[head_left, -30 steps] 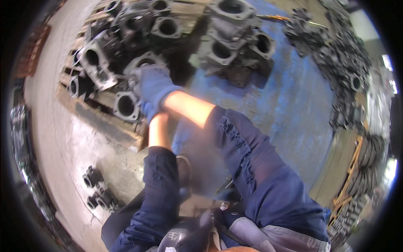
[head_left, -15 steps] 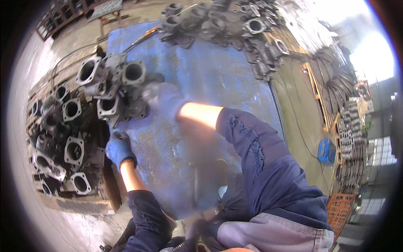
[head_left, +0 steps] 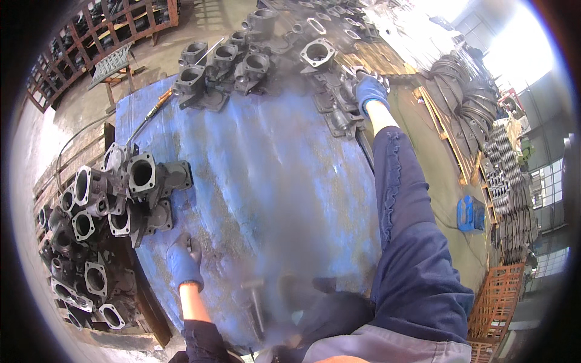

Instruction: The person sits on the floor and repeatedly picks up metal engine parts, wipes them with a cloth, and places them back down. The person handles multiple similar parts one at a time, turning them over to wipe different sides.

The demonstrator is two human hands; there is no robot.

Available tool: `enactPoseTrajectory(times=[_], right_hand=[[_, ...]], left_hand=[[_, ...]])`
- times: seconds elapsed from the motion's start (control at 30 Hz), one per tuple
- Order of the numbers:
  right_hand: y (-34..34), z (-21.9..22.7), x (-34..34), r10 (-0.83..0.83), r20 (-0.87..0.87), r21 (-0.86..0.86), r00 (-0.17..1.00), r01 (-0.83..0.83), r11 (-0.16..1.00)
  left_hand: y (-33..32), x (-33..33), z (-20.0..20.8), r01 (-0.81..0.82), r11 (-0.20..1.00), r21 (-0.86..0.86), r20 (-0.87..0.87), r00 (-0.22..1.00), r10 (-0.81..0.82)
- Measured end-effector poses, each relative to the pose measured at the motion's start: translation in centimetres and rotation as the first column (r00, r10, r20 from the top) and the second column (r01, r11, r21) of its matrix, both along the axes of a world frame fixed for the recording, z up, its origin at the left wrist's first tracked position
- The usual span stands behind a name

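Note:
At the table's far right edge, my right hand (head_left: 370,91), in a blue glove, is closed on a grey metal casting (head_left: 357,74) among other castings. The glove hides part of that piece. My left hand (head_left: 185,260), also gloved, lies low over the blue table (head_left: 230,181) near its left side. Its fingers are slightly bent, with nothing visible in them. Just beyond it sits a group of flanged castings with round bores (head_left: 143,173), at the table's left edge.
More castings (head_left: 254,63) line the far edge. A long thin tool with an orange handle (head_left: 160,103) lies at the far left. A blurred hammer-like tool (head_left: 255,305) is near me. Castings fill a wooden pallet (head_left: 115,342) at left; a blue crate (head_left: 471,215) stands on the floor at right.
My right hand has moved from beside the left group of castings to the far right edge and closed on a casting there. My left hand now lies over the table. The view has shifted.

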State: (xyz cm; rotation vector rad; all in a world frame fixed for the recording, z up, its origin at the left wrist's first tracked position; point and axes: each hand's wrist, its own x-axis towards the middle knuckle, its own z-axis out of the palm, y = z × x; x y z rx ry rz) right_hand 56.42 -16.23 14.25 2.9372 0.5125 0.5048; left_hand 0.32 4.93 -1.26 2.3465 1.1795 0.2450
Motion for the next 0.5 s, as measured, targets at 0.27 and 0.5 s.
enactPoseTrajectory(times=[0.27,0.5], right_hand=[[0.6,-3.5,12.4,0.019,-0.41,-0.111,0.912,-0.07,0.991],[-0.4,-6.4,9.3,0.089,-0.265,0.004,0.96,-0.091,0.996]], left_hand=[[-1.1,-0.3,0.9,-0.128,0.987,-0.098,-0.075,0.99,0.121],[-1.7,0.2,-0.4,0.022,0.998,-0.053,0.041,0.999,-0.02]])
